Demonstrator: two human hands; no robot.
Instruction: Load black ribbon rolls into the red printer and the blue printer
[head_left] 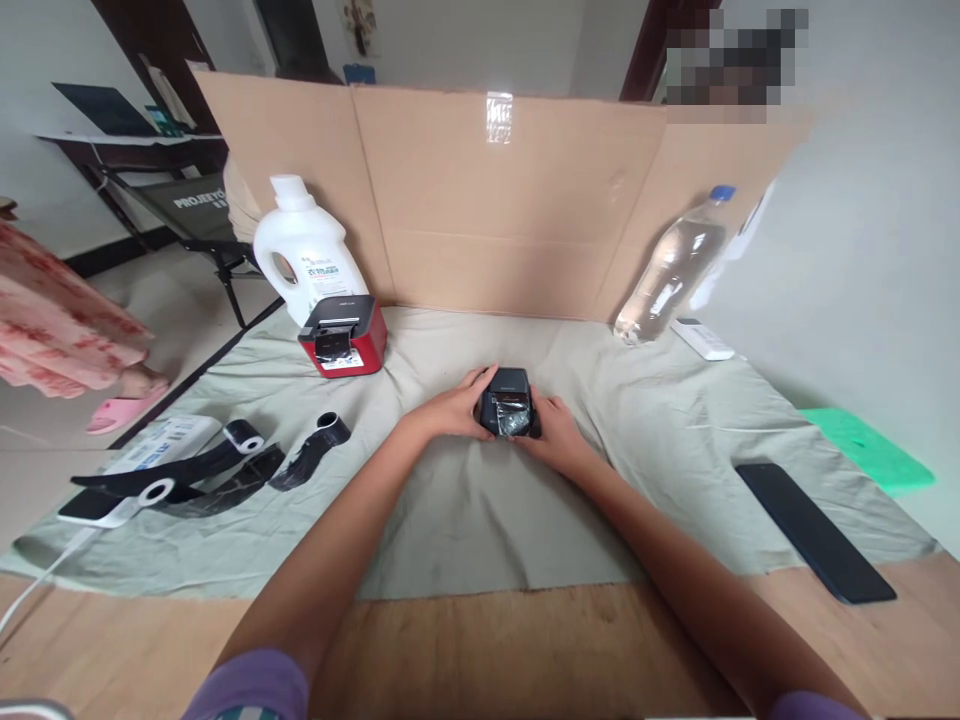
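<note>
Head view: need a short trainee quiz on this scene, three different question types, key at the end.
1. Open: which thing do the bare left hand and bare right hand grip from either side?
2. True or false: the boxy red-and-black device stands in front of the white plastic jug with a handle.
3. Multiple choice: what colour is the cap on the clear plastic bottle?
(a) red (b) blue (c) white

Key:
1. The small boxy black device.
2. True.
3. (b) blue.
</note>
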